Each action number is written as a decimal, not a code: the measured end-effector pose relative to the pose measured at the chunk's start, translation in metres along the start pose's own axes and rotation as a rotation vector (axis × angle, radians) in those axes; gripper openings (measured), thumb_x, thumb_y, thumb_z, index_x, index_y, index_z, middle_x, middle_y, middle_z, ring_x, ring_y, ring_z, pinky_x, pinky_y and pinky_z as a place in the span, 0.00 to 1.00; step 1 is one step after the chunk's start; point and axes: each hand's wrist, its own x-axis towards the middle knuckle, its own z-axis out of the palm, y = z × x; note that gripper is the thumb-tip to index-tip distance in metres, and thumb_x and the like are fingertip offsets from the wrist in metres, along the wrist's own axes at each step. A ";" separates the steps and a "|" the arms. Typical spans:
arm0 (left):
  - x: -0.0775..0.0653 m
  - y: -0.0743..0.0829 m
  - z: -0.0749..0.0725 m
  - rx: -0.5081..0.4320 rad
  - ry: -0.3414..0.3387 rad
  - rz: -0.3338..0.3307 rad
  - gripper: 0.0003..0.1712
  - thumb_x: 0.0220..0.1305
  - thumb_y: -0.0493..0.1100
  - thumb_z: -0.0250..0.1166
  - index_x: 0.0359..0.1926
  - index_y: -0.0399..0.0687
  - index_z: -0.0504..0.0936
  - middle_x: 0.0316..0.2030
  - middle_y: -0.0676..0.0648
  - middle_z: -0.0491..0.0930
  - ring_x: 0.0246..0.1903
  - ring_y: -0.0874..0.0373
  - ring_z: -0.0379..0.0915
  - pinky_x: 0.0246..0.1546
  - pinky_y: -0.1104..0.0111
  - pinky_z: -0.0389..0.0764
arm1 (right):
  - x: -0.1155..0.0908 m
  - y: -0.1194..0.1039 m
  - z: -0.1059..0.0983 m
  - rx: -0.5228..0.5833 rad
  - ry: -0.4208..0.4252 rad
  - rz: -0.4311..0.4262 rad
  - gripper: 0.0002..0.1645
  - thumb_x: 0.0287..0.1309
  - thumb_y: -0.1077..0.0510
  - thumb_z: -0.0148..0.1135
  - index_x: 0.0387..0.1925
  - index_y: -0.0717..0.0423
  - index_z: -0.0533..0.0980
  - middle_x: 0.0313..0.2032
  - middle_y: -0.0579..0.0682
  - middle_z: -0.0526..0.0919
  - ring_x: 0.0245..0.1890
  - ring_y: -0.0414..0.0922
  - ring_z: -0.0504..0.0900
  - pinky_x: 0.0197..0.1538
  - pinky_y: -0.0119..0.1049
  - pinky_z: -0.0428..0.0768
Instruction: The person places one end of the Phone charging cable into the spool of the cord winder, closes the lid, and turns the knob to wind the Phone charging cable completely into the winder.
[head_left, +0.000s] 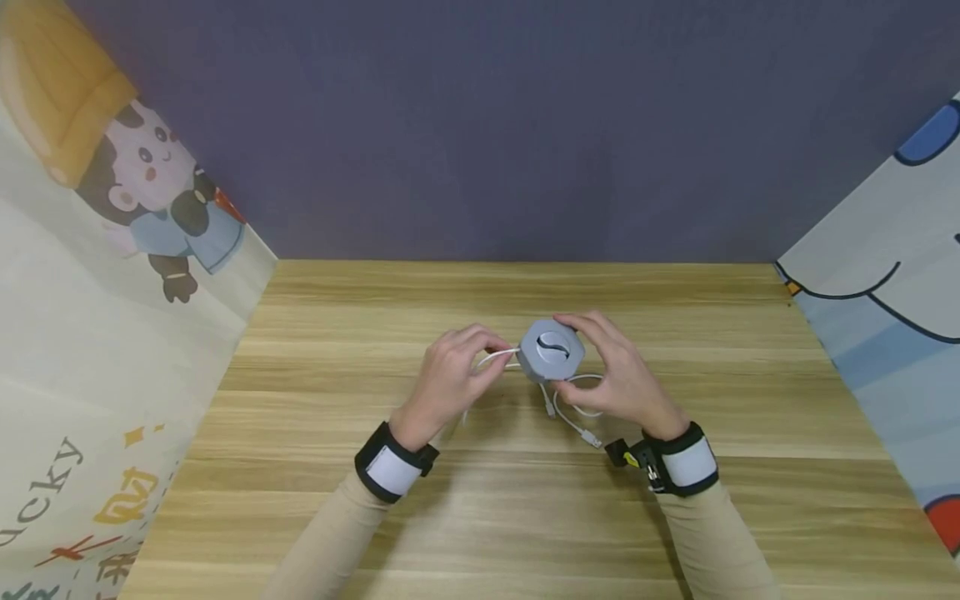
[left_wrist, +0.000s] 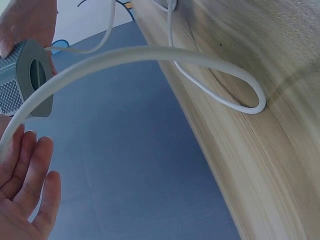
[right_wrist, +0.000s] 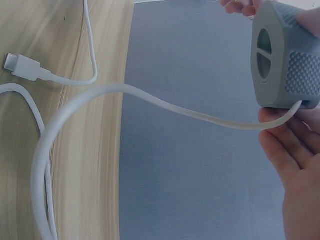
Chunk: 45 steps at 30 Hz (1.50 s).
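A grey, six-sided cable winder (head_left: 552,352) with textured side panels is held up over the table by my right hand (head_left: 626,379), thumb on its near edge and fingers on the far one. White charging cable (left_wrist: 170,54) comes out of its sides. My left hand (head_left: 453,375) pinches the cable close to the winder's left side. In the left wrist view, a thick loop of cable arches across the front of the left fingers (left_wrist: 35,175). Below the winder hang a white USB plug (head_left: 590,437) and a smaller plug (head_left: 551,410); one plug (right_wrist: 25,67) shows large in the right wrist view.
A wood-grain table (head_left: 337,467) lies under both hands. Behind it stands a dark blue-grey panel (head_left: 450,125). Printed cartoon sheets cover the left side (head_left: 67,333) and the right side (head_left: 900,250). Each wrist wears a black strap (head_left: 393,462).
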 end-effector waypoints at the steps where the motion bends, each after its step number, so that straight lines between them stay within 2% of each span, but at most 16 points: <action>1: 0.000 -0.001 0.000 0.000 0.003 0.003 0.04 0.63 0.38 0.73 0.38 0.43 0.88 0.36 0.49 0.88 0.35 0.55 0.85 0.37 0.62 0.84 | 0.000 0.000 0.000 -0.001 0.000 0.001 0.52 0.38 0.58 0.81 0.69 0.61 0.71 0.59 0.53 0.79 0.58 0.49 0.78 0.59 0.54 0.80; 5: -0.002 -0.002 -0.001 0.000 0.016 0.009 0.05 0.62 0.38 0.74 0.38 0.43 0.87 0.36 0.49 0.88 0.35 0.55 0.85 0.38 0.62 0.84 | 0.001 0.000 0.000 0.003 0.002 0.008 0.53 0.37 0.59 0.82 0.70 0.58 0.71 0.59 0.53 0.79 0.58 0.49 0.78 0.61 0.47 0.79; 27: -0.006 -0.005 -0.005 0.005 0.051 0.035 0.06 0.59 0.36 0.75 0.37 0.41 0.86 0.35 0.47 0.88 0.33 0.54 0.85 0.36 0.61 0.85 | -0.001 0.002 -0.001 -0.005 0.027 -0.003 0.51 0.39 0.56 0.79 0.68 0.61 0.72 0.59 0.53 0.79 0.58 0.49 0.78 0.65 0.34 0.75; 29: -0.006 -0.005 -0.005 0.008 0.052 0.036 0.06 0.59 0.36 0.75 0.37 0.41 0.86 0.35 0.47 0.88 0.33 0.54 0.85 0.37 0.61 0.85 | -0.002 0.002 -0.001 -0.008 0.024 0.001 0.51 0.39 0.56 0.79 0.69 0.60 0.72 0.59 0.53 0.79 0.58 0.49 0.78 0.64 0.38 0.77; 34: -0.008 -0.008 -0.005 0.007 0.057 0.035 0.07 0.57 0.36 0.76 0.36 0.41 0.86 0.34 0.47 0.88 0.33 0.54 0.85 0.37 0.62 0.86 | -0.003 0.001 -0.002 -0.003 0.015 0.017 0.51 0.39 0.57 0.80 0.68 0.62 0.71 0.59 0.54 0.79 0.59 0.51 0.77 0.62 0.55 0.79; 36: -0.008 -0.008 -0.005 0.003 0.057 0.034 0.07 0.57 0.36 0.76 0.36 0.41 0.86 0.35 0.47 0.88 0.34 0.54 0.85 0.38 0.62 0.86 | -0.003 0.000 -0.003 -0.004 0.013 0.024 0.51 0.39 0.56 0.80 0.68 0.62 0.71 0.60 0.54 0.78 0.60 0.51 0.77 0.61 0.59 0.79; 45: -0.009 -0.008 -0.007 -0.011 0.008 0.008 0.08 0.59 0.39 0.76 0.38 0.42 0.87 0.36 0.48 0.88 0.37 0.54 0.85 0.42 0.60 0.86 | -0.003 0.002 -0.002 -0.013 0.015 0.013 0.51 0.40 0.54 0.79 0.69 0.61 0.71 0.60 0.55 0.78 0.59 0.52 0.77 0.62 0.59 0.78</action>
